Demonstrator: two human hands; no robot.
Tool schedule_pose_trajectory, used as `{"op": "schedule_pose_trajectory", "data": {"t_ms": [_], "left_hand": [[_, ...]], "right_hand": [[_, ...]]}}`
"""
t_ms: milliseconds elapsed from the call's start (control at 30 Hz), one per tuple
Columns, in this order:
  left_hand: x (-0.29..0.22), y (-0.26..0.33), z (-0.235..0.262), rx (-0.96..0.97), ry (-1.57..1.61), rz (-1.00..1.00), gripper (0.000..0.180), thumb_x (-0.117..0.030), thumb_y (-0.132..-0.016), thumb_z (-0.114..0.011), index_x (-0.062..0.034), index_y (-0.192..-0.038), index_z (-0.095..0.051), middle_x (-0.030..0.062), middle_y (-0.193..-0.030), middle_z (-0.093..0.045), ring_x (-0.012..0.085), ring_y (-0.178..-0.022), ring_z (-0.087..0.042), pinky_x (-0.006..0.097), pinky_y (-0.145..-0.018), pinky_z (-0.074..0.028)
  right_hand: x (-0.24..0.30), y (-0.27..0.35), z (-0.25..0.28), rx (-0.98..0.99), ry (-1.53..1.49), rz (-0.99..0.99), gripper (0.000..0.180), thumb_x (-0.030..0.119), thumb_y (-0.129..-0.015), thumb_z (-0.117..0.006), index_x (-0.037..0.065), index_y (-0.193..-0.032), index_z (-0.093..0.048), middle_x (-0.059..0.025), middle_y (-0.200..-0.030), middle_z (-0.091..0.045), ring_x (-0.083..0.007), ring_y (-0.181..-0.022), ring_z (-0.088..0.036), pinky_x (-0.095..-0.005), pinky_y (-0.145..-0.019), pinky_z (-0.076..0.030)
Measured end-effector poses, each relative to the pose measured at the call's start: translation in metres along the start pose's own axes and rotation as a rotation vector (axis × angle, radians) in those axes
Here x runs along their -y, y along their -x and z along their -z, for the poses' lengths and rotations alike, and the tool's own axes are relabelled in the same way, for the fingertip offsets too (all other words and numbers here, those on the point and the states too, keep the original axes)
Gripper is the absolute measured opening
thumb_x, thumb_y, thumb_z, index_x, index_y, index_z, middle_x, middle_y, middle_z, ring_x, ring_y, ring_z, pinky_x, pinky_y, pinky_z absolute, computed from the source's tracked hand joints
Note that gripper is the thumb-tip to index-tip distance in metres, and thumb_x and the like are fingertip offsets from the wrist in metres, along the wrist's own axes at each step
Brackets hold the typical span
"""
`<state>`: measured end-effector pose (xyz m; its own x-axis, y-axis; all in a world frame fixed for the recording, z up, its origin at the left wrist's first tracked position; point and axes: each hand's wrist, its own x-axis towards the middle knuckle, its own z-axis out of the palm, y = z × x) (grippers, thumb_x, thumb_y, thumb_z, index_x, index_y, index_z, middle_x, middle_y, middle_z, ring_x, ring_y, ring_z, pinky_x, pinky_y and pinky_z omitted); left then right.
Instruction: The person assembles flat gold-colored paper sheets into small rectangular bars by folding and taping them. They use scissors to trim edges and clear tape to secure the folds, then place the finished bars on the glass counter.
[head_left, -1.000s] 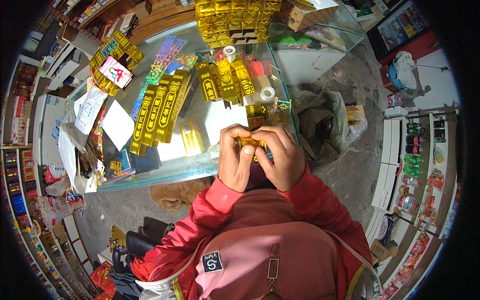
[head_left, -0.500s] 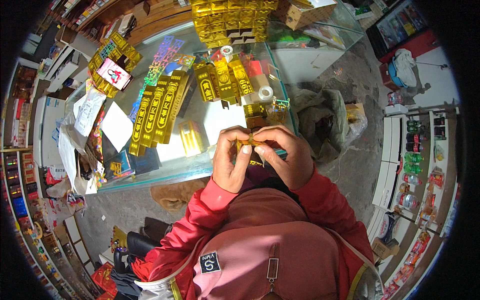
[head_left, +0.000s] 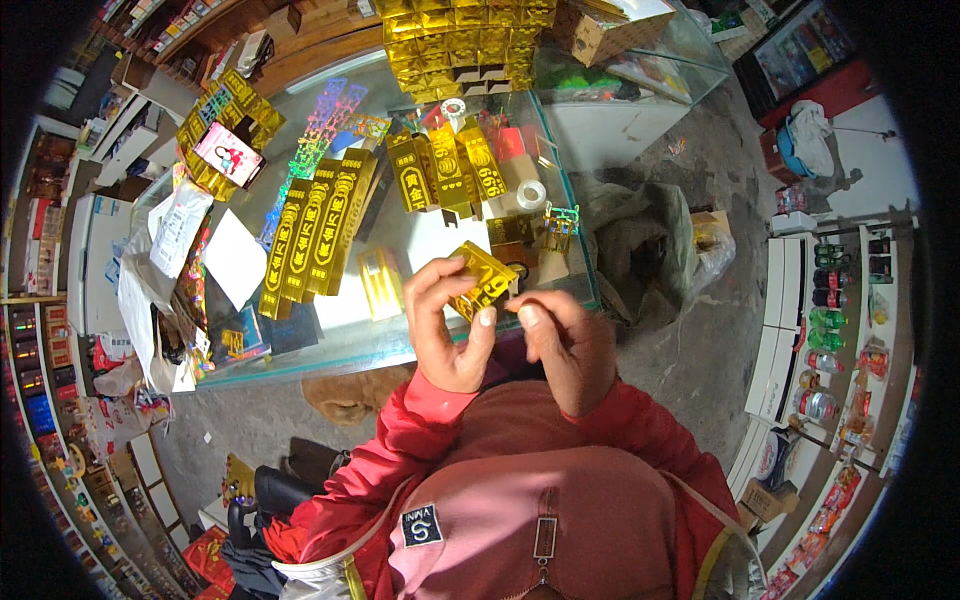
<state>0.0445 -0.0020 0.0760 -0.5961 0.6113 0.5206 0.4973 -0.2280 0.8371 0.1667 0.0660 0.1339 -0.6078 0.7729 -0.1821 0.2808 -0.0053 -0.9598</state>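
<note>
My left hand [head_left: 445, 325] grips a folded gold foil paper piece [head_left: 484, 282] between thumb and fingers, its dark-printed face turned up, over the front edge of the glass counter. My right hand [head_left: 570, 345], slightly blurred, has its thumb and index finger pinched together at the piece's right corner. Whether a bit of the foil sits inside that pinch is hidden. Beyond my left hand, long gold foil strips [head_left: 325, 225] with dark print lie side by side. More gold strips [head_left: 445, 170] rest farther back, near a roll of tape [head_left: 531, 190].
Gold folded blocks [head_left: 460, 45] are stacked at the counter's [head_left: 350, 362] far side. A phone [head_left: 229, 154] leans on gold pieces at the left, near a white sheet [head_left: 236, 257]. An open sack [head_left: 645, 255] stands right of the counter. Shelves [head_left: 835, 370] of bottles line the right.
Both hands were pinching the gold piece together close to me. The piece is now tilted up in my left hand with its printed face showing, and my right hand has shifted down to its corner.
</note>
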Motion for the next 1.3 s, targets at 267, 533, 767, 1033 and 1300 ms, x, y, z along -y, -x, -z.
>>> {"op": "schedule_pose_trajectory", "data": {"t_ms": [267,533,767,1033,1300], "left_hand": [[-0.002,0.000,-0.006,0.016,-0.106,-0.102,0.029,-0.006,-0.073,-0.070,-0.0036,-0.101,-0.062,0.0155,-0.110,-0.052,0.0289,-0.103,-0.052,0.036,-0.089,-0.042],[0.002,-0.004,-0.010,0.062,-0.122,-0.118,0.028,-0.007,-0.074,-0.070,-0.0027,-0.100,-0.062,0.0162,-0.109,-0.054,0.0302,-0.102,-0.053,0.037,-0.088,-0.043],[0.000,-0.006,-0.015,0.099,-0.136,-0.056,0.030,-0.010,-0.076,-0.068,-0.0020,-0.103,-0.060,0.0159,-0.108,-0.055,0.0282,-0.101,-0.052,0.037,-0.090,-0.040],[-0.001,-0.011,-0.015,0.113,-0.139,-0.048,0.031,-0.004,-0.073,-0.070,-0.0018,-0.103,-0.061,0.0161,-0.107,-0.056,0.0278,-0.098,-0.055,0.034,-0.085,-0.045],[-0.004,-0.015,-0.012,0.184,0.211,0.242,0.027,0.001,-0.077,-0.065,-0.0007,-0.104,-0.059,0.0129,-0.108,-0.054,0.0220,-0.101,-0.054,0.031,-0.089,-0.042]], "right_hand": [[-0.008,-0.005,-0.014,0.016,-0.885,-0.406,0.018,0.022,-0.091,-0.055,0.005,-0.094,-0.060,0.0057,-0.052,-0.038,-0.0023,-0.043,-0.031,-0.0201,-0.041,-0.023],[-0.013,-0.012,-0.015,-0.001,-1.205,-0.447,0.020,0.022,-0.094,-0.050,0.014,-0.076,-0.049,0.0081,-0.051,-0.031,-0.0030,-0.041,-0.025,-0.0200,-0.043,-0.024],[-0.014,-0.018,-0.011,-0.068,-1.129,-0.430,0.012,0.020,-0.089,-0.059,0.008,-0.093,-0.059,0.0088,-0.053,-0.037,-0.0010,-0.041,-0.030,-0.0184,-0.040,-0.024],[-0.020,-0.019,-0.006,-0.135,-0.600,-0.282,0.014,0.019,-0.089,-0.059,0.006,-0.094,-0.059,0.0070,-0.058,-0.040,-0.0039,-0.048,-0.035,-0.0212,-0.045,-0.030],[-0.020,-0.039,0.026,-0.052,0.257,0.501,0.038,0.009,-0.080,-0.061,0.006,-0.118,-0.055,-0.0146,-0.122,-0.050,-0.0280,-0.106,-0.055,-0.0341,-0.092,-0.043]]}}
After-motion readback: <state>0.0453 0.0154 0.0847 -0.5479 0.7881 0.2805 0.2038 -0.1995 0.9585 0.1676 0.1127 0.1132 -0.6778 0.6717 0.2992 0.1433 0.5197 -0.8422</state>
